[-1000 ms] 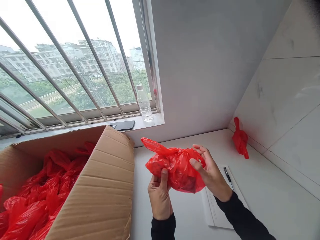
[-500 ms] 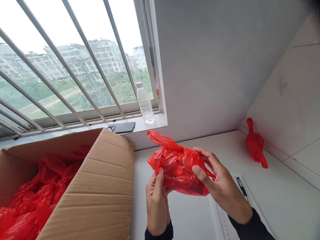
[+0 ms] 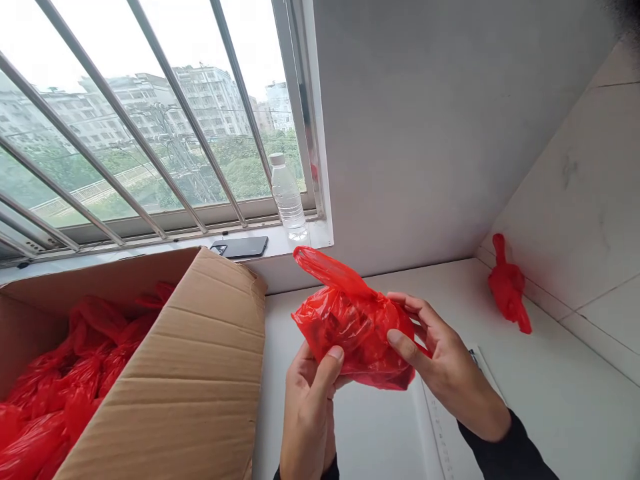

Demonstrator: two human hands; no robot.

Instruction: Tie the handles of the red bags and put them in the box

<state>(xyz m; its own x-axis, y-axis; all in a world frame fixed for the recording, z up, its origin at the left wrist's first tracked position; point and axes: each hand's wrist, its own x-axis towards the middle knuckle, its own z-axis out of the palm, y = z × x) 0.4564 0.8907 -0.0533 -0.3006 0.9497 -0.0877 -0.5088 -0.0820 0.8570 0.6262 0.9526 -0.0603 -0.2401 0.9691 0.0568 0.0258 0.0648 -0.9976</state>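
Note:
A knotted red plastic bag (image 3: 360,333) with dim, dark shapes inside is held up over the white tabletop. Its looped handle sticks out to the upper left. My left hand (image 3: 315,393) grips the lower left of the bag, thumb in front and fingers behind. On the bag's right side, my right hand (image 3: 440,360) holds it between thumb and fingers. What the bag contains cannot be made out through the film.
At left stands an open cardboard box (image 3: 175,373) filled with red plastic bags (image 3: 65,387). A phone (image 3: 243,247) and a water bottle (image 3: 289,200) are on the windowsill. Another red bag (image 3: 507,283) sits by the right wall. Paper (image 3: 437,427) lies beneath my right arm.
My left thumb has moved right and further onto the front of the bag. The bag's handle loop stands a little higher. Both hands still hold the bag.

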